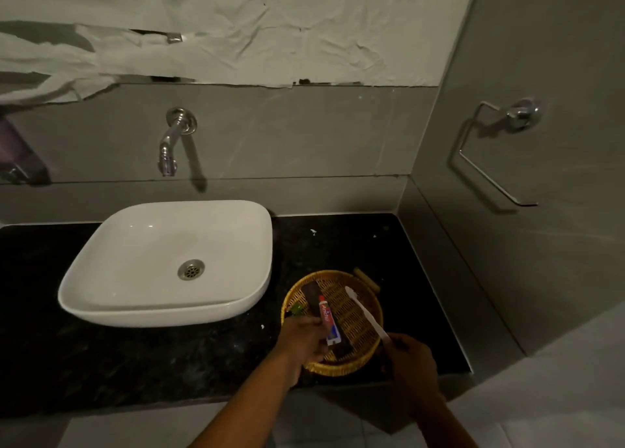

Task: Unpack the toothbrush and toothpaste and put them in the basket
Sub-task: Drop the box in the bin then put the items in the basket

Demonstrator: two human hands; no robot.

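A round yellow woven basket [358,312] sits on the black counter right of the sink. Over it my left hand [302,341] holds a small red-and-white toothpaste tube [327,320] by its lower end, cap pointing away. My right hand [411,363] grips the handle end of a white toothbrush [363,309], whose head reaches over the basket's far side. A dark brown flat box [313,293] lies inside the basket under the tube. Something small and green [297,309] shows at the basket's left rim.
A white basin [135,278] with a metal drain stands to the left on the black stone counter [101,363]. A chrome tap [170,143] juts from the wall above it. A towel ring [490,153] hangs on the right wall.
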